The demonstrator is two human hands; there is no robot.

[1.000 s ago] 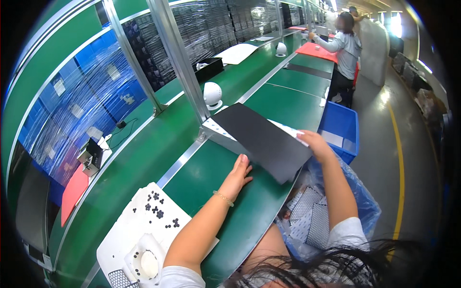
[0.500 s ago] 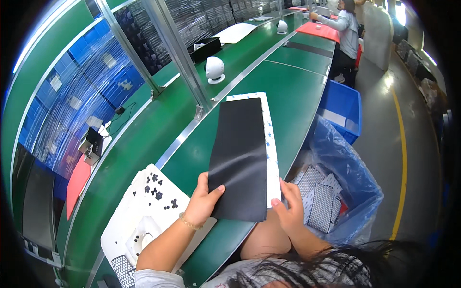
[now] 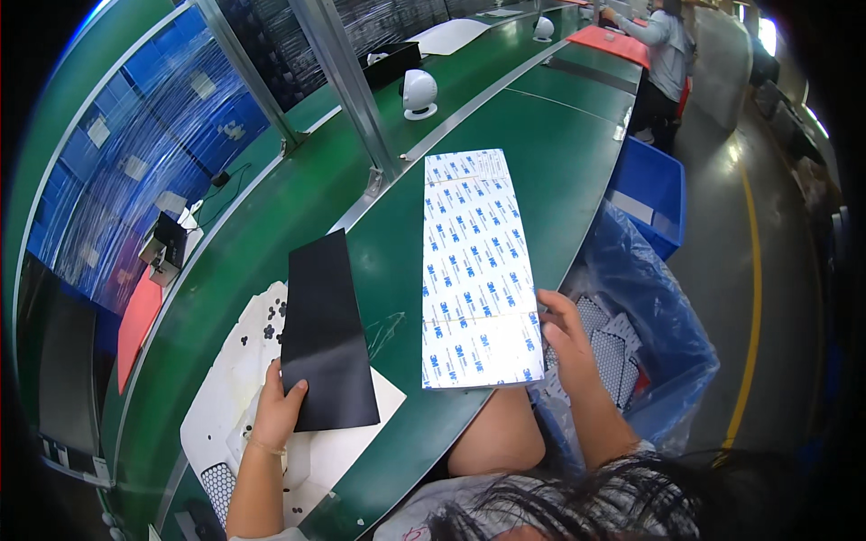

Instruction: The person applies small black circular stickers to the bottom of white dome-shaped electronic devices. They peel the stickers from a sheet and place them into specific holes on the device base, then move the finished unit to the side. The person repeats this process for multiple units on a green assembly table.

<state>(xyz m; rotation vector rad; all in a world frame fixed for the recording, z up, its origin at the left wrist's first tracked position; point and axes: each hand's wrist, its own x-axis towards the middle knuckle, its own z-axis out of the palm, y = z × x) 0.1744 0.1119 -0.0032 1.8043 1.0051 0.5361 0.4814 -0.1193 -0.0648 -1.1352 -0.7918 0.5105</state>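
Observation:
My left hand [image 3: 278, 406] grips the lower left edge of a black rectangular sheet [image 3: 327, 334], thumb on top. The sheet is held over a white board [image 3: 230, 361] dotted with small black round pieces, hiding part of it. To the right, a long white stack of sheets with repeated blue print [image 3: 478, 270] lies on the green table, its near end by the table edge. At that stack's lower right side is my right hand [image 3: 570, 347], fingers loosely bent and apart, fingertips against the edge.
A clear blue plastic bag [image 3: 672, 361] with patterned scraps hangs by the table's right edge, near a blue bin [image 3: 654, 203]. Metal posts [image 3: 347, 90] rise from the table [image 3: 559, 162]. White round devices [image 3: 419, 95] stand beyond. A person [image 3: 663, 54] works at the far end.
My left hand has carried the black sheet leftward off the white printed stack, uncovering it. My right hand has shifted slightly up and right along the stack's edge.

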